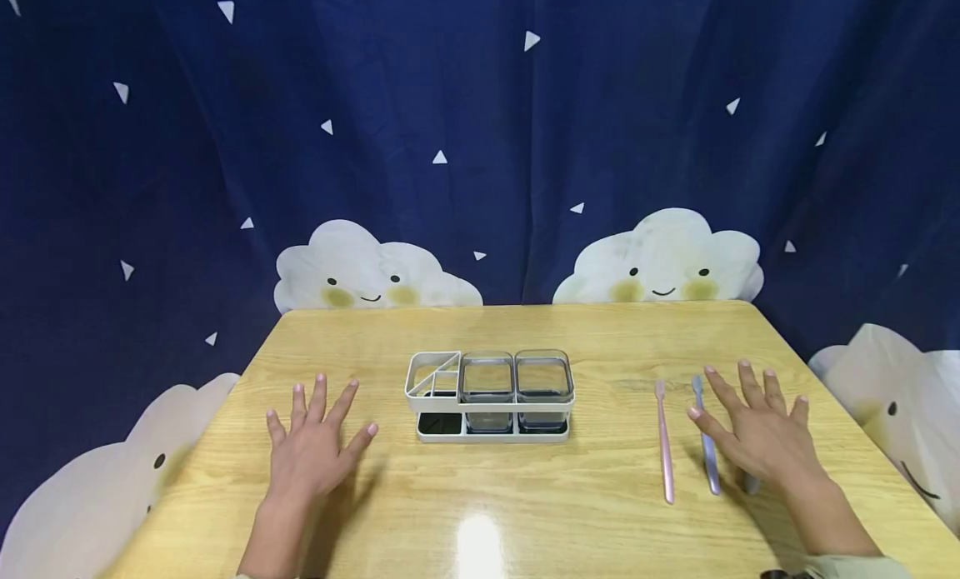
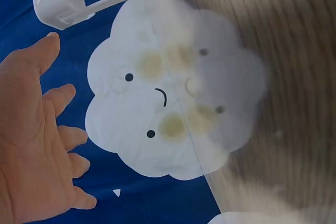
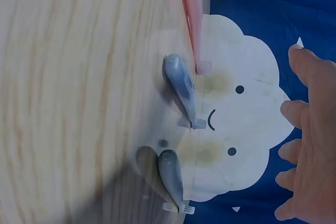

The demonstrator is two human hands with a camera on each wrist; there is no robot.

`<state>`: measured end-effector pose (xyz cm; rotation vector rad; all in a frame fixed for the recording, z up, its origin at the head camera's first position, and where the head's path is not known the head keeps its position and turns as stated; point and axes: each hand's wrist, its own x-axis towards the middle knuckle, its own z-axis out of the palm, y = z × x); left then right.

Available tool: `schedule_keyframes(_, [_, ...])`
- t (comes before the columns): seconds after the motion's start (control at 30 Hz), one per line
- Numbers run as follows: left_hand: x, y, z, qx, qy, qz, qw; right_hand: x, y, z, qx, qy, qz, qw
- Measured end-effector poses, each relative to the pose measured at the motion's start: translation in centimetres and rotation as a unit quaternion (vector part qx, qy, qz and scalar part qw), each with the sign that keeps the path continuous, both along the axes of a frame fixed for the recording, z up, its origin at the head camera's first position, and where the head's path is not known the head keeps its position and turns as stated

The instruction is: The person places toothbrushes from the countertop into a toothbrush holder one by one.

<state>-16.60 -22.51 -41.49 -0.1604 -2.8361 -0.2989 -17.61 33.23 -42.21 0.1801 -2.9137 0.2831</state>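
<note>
The left hand (image 1: 307, 454) is spread with straight fingers above the table, left of a white holder (image 1: 487, 406), and holds nothing. Two clear square cups (image 1: 489, 387) sit in the holder beside a divided section at its left end. On the right side, the right hand (image 1: 768, 433) is also spread and holds nothing. Close to it lie a pink toothbrush (image 1: 665, 446) and a blue toothbrush (image 1: 708, 446). A grey toothbrush (image 3: 171, 174) shows in the right wrist view; in the head view the right hand mostly hides it.
The wooden table (image 1: 465, 479) is glossy and reflects a bright light near its front. Behind it and along the sides hangs a dark blue curtain (image 1: 390, 87) with white triangles and smiling clouds. A corner of the holder also appears in the left wrist view.
</note>
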Motion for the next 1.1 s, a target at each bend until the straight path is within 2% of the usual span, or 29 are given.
schedule_keyframes(0.17, [0.0,0.1,0.1,0.047,0.002,-0.025,0.9986,0.2,-0.3,0.1,-0.043,0.008,0.000,0.9990])
schedule_keyframes(0.37, [0.0,0.3,0.2,0.104,0.043,-0.059,0.9919,0.7,-0.9,0.5,-0.105,0.004,-0.014,0.9944])
schedule_keyframes(0.47, [-0.2,0.5,0.2,0.135,0.049,-0.072,0.9871,0.9,-1.0,0.5,-0.132,0.011,-0.011,0.9912])
schedule_keyframes(0.57, [-0.5,0.7,0.3,0.179,0.027,-0.082,0.9800,1.0,-1.2,0.5,-0.147,0.021,-0.003,0.9889])
schedule_keyframes(0.67, [-0.9,1.1,0.6,0.230,0.002,-0.095,0.9686,1.1,-1.3,0.5,-0.156,0.030,0.003,0.9873])
schedule_keyframes(0.77, [-1.3,1.4,0.8,0.271,-0.008,-0.106,0.9566,1.3,-1.4,0.4,-0.167,0.039,0.009,0.9852])
schedule_keyframes(0.97, [-1.7,2.0,0.7,0.309,-0.021,-0.116,0.9438,1.2,-1.6,0.3,-0.195,0.038,0.010,0.9799])
schedule_keyframes(1.1, [-2.1,2.4,0.5,0.324,-0.024,-0.121,0.9379,1.3,-1.7,0.2,-0.204,0.027,0.006,0.9787])
